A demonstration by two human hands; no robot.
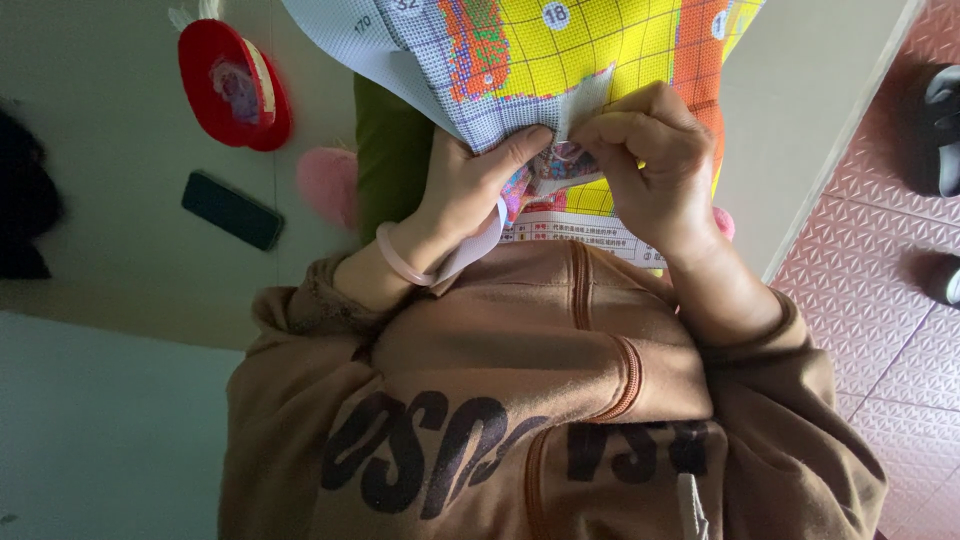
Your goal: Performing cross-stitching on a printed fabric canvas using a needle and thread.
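Gridded canvas [560,45], yellow-orange pattern

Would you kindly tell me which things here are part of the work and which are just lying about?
In use: grid canvas, held by left hand and right hand.
Lying about: red heart-shaped case, black phone, pink fluffy thing, black shoe.

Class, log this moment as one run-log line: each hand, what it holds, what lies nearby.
left hand: grips gridded canvas | right hand: pinches canvas edge | nearby: red heart-shaped case, dark phone
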